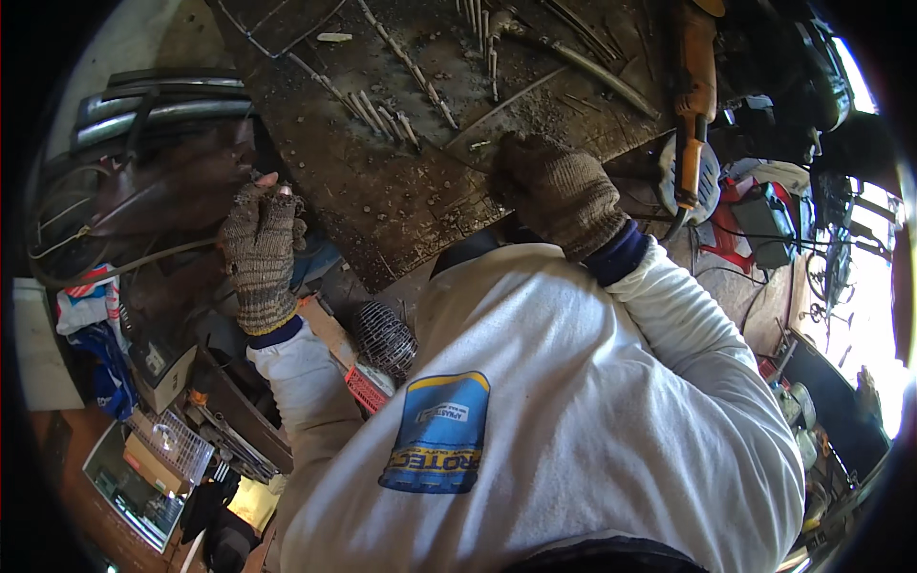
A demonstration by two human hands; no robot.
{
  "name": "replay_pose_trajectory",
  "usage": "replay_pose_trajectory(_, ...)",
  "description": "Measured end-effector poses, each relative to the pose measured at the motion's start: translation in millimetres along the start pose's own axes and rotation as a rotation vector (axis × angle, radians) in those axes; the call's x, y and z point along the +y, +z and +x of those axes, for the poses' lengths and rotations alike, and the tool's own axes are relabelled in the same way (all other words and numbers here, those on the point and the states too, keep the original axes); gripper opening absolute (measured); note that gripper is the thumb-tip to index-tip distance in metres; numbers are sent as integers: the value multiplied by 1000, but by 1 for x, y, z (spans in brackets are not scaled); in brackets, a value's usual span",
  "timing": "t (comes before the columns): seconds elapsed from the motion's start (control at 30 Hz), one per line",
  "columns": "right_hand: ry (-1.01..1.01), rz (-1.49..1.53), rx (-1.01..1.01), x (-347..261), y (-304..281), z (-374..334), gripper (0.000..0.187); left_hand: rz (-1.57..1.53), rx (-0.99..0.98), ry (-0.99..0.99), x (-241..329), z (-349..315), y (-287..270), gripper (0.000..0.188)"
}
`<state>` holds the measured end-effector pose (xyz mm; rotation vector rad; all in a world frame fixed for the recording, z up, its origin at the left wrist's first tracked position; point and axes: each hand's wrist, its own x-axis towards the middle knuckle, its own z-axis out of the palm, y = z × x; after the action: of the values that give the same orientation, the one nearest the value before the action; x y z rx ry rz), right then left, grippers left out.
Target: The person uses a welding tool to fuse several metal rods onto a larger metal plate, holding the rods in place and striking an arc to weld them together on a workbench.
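My left hand (263, 250), in a worn brown-grey knitted glove with bare fingertips poking through, is raised beside the left edge of the dark metal worktable (411, 205). Its fingers are bent and close together; whatever they may hold is too small to make out. On the table's near edge rests my right hand (568, 196), gloved alike and curled into a fist. Its fingers face away into shadow, so anything inside is hidden. Ahead of it a thin rod (506, 107) lies slantwise. Short pale rods (382, 116) stand near a long ribbed bar (411, 62).
An orange angle grinder (693, 105) lies at the table's right side. A curved metal tube (592, 72) crosses the far part. Metal pipes (162, 110) and a hose (124, 269) are at the left. Below the table sits a wire coil (385, 339) by a red basket (366, 390).
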<state>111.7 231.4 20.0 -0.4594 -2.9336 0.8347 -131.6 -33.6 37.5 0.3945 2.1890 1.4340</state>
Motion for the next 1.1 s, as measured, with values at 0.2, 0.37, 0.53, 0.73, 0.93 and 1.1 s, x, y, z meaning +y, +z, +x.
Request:
replay_pose_trajectory(0.2,407,1093,-121,5,6,11,27,-48,29,39,7,27,-5,28)
replay_pose_trajectory(0.37,436,965,30,4,24,18,33,202,-141,-40,24,103,-13,30)
replay_pose_trajectory(0.53,473,729,-32,-8,24,24,37,906,-461,920,55,170,11,31)
replay_pose_trajectory(0.73,752,1532,129,-25,50,35,32,1053,-790,1207,59,212,41,32)
replay_pose_trajectory(0.93,872,1588,185,-36,48,45,27,1185,-773,1327,54,212,49,33)
replay_pose_trajectory(1.1,896,1602,42,-36,41,47,25,1161,-686,1411,41,222,45,34)
